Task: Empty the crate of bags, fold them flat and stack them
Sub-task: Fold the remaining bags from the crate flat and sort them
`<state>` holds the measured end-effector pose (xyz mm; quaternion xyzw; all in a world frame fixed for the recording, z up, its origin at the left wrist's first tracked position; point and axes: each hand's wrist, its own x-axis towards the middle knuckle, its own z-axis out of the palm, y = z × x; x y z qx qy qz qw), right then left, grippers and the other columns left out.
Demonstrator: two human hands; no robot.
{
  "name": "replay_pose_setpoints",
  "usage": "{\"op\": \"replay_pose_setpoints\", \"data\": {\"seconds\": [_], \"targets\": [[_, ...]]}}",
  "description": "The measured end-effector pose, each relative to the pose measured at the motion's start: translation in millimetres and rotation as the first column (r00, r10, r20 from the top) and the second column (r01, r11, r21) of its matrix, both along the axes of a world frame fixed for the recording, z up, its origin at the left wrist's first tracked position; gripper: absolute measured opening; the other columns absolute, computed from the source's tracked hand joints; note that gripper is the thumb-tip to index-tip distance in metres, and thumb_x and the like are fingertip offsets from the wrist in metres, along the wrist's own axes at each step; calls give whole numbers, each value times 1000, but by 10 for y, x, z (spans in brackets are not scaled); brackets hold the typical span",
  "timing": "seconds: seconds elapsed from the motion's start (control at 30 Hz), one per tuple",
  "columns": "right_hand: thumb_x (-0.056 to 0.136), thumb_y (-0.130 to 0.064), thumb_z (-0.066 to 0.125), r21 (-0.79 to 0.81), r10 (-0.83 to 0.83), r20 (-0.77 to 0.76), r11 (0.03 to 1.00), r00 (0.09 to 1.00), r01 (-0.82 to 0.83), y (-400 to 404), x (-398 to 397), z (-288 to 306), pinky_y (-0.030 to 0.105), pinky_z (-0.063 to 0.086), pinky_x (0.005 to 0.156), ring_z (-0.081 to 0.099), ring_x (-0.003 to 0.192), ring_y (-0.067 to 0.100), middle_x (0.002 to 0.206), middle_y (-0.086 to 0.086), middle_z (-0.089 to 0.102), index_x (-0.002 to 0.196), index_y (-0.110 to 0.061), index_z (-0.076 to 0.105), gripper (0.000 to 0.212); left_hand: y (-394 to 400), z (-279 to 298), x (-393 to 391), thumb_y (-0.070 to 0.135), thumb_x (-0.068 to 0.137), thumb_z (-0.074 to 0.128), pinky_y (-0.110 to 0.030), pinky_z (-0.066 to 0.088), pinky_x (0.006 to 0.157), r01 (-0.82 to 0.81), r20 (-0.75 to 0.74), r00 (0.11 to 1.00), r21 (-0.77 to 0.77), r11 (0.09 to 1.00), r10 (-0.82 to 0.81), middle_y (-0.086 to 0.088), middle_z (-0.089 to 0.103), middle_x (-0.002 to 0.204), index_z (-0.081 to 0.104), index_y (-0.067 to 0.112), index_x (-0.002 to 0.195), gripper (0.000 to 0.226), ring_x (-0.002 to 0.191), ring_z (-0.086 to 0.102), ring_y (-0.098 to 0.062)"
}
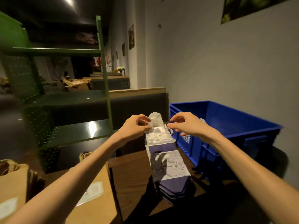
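**Patterned bag held by its far end, long axis running near to far**

A purple-and-white patterned bag (163, 152) is shown stretched along the wooden table (131, 173), its long axis running from the near edge toward the far end. Its far top edge is pinched by the left hand (137, 126); the right hand (182, 123) is poised just right of that edge with fingers curled, and contact cannot be confirmed. The blue crate (226, 126) stands just right of the bag, near the right forearm. Brown paper bags (93, 191) lie near left. A fold toward the near end is judged probable.
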<state>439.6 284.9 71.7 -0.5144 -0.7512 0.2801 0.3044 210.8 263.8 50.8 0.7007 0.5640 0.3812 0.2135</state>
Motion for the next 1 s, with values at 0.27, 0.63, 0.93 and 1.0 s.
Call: {"op": "replay_pose_setpoints", "data": {"seconds": [0.27, 0.63, 0.93, 1.0], "targets": [[88, -35, 74, -44, -198, -61, 980, 978, 195, 209, 1071, 139, 25, 57, 64, 71, 88, 14, 105, -2, 70, 110, -21, 67, 27, 603, 143, 936, 13, 93, 66, -22, 59, 70, 239, 149, 962, -42, 970, -230, 2, 68, 107, 65, 18, 118, 25, 96, 68, -12], [91, -31, 72, -230, -298, 73, 924, 952, 306, 1596, 1719, 28, 19, 51, 53, 65, 82, 15, 109, 5, 68, 108, -17, 64, 23, 1891, 137, 1674, 6, 95, 62, -30, 61, 80, 392, 242, 894, -14, 920, -377, 2, 70, 107, 68, 25, 105, 22, 101, 68, -13], [93, -19, 68, -614, -272, 77, 745, 959, 261, 2239, 1799, -206, 26, 56, 62, 64, 73, 16, 95, 10, 70, 115, 2, 63, 31, 2315, 109, 1725, 1, 94, 61, -33, 56, 83, 363, 301, 914, -312, 878, -271, -9, 71, 100, 69, 15, 101, 18, 93, 70, -23], [94, -18, 66, -675, -283, 98, 685, 954, 273, 2254, 1832, -249, 24, 47, 52, 55, 59, 13, 79, 7, 62, 102, -5, 63, 15, 2369, 147, 1720, 2, 94, 62, -36, 58, 82, 339, 308, 924, -385, 859, -226, -8, 72, 93, 70, 13, 99, 15, 84, 70, -20]]}}
